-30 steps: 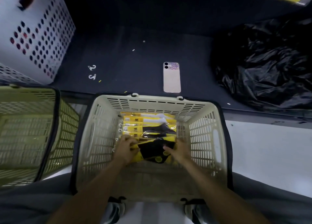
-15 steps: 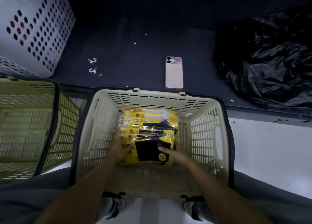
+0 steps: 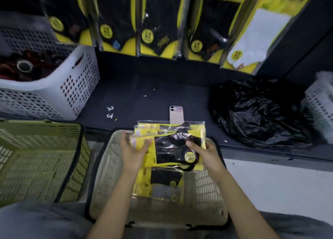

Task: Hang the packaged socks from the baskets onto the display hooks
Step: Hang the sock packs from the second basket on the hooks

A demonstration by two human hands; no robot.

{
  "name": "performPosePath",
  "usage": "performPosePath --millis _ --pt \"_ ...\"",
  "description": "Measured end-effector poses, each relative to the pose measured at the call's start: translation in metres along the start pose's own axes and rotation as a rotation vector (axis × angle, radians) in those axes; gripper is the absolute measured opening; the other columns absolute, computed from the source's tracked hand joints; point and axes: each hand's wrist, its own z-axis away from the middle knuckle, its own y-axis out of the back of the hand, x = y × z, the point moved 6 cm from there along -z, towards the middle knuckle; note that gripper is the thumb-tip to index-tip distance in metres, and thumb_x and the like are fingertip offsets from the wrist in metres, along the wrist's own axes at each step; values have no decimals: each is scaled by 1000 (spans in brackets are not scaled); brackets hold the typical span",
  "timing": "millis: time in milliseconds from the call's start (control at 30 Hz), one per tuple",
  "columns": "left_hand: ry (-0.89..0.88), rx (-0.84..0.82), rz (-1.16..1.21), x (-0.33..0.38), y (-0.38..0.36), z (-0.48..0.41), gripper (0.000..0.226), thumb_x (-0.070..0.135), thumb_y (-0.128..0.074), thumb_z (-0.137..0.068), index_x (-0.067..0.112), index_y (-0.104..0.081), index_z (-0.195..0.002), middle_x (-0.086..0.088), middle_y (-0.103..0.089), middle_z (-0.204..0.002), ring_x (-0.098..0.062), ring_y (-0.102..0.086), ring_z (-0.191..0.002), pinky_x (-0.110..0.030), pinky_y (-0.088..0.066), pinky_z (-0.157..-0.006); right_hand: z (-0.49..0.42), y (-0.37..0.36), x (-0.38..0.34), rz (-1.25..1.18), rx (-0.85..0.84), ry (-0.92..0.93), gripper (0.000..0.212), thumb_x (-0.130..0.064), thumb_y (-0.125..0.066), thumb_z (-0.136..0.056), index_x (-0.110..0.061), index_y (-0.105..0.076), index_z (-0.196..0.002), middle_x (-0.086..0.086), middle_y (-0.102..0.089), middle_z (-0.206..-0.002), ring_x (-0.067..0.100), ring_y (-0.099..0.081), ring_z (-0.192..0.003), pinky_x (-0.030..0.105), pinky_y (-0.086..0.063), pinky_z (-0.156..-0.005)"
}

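Note:
Both my hands hold a stack of packaged socks [image 3: 171,145], yellow cards with black socks in clear bags, above the beige basket [image 3: 108,166]. My left hand [image 3: 133,152] grips the stack's left edge with its thumb on top. My right hand [image 3: 203,152] grips the right side. More sock packs [image 3: 162,183] lie in the basket below. Rows of hung sock packs [image 3: 155,21] fill the display at the top; the hooks themselves are out of view.
A green basket [image 3: 39,159] stands at the left. A white perforated crate [image 3: 59,87] sits behind it. A phone [image 3: 175,113] lies on the dark shelf [image 3: 144,102], a crumpled black plastic bag [image 3: 257,111] to its right, another white crate [image 3: 320,105] at the far right.
Both hands have lifted the stack of sock packs up out of the basket. My view has tilted upward, bringing the hanging display into sight.

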Motion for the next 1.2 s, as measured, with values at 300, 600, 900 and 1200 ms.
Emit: performPosePath --millis 300,600,900,1200 --pt "214 -415 602 118 -42 62 72 41 -68 -72 9 -48 -133 -11 -63 -126 -26 -59 -118 -36 -51 -91 44 -28 -89 -432 -15 140 65 -42 -81 -64 -21 -63 -123 6 -70 -118 25 -67 -108 44 -52 -94" --pt "-150 -356 200 180 -33 66 24 38 -64 -87 31 -62 -111 18 -70 -102 1 -63 -97 -21 -45 -87 65 8 -146 -12 200 382 90 -49 -73 -70 -27 -28 -145 -4 -38 -148 13 -36 -136 28 -32 -107" --pt "-485 -532 -32 238 -68 85 34 26 -75 -79 35 -59 -108 22 -71 -96 5 -66 -88 -7 -49 -68 75 -6 -236 68 72 714 41 -36 -66 -82 -25 -54 -119 -21 -63 -109 -12 -59 -101 4 -46 -75" --pt "-401 -560 48 262 -87 87 44 58 -68 -63 31 -66 -99 23 -72 -88 10 -65 -81 -6 -47 -60 73 18 -252 -132 49 686 34 -31 -72 -74 -18 -68 -105 0 -75 -99 16 -72 -91 25 -58 -74"
